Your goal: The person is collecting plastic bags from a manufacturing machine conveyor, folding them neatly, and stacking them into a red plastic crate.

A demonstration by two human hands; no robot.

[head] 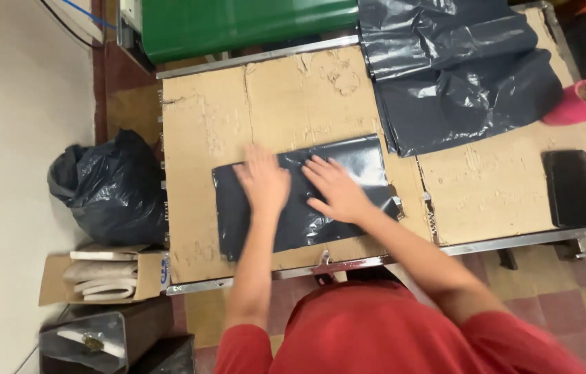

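Observation:
A folded black plastic bag [362,163] lies flat on the cardboard-covered table [203,138]. Both my hands rest palm-down on it with the fingers spread. My left hand [262,179] presses the bag's left half. My right hand [336,188] presses its middle, just beside the left one. Neither hand grips anything. Motion blur softens both hands.
A pile of loose black plastic bags [459,69] lies at the table's far right. A pink roll [579,102] and a black phone [568,187] sit near the right edge. A stuffed black sack [109,187] and a cardboard box [102,277] stand on the floor, left.

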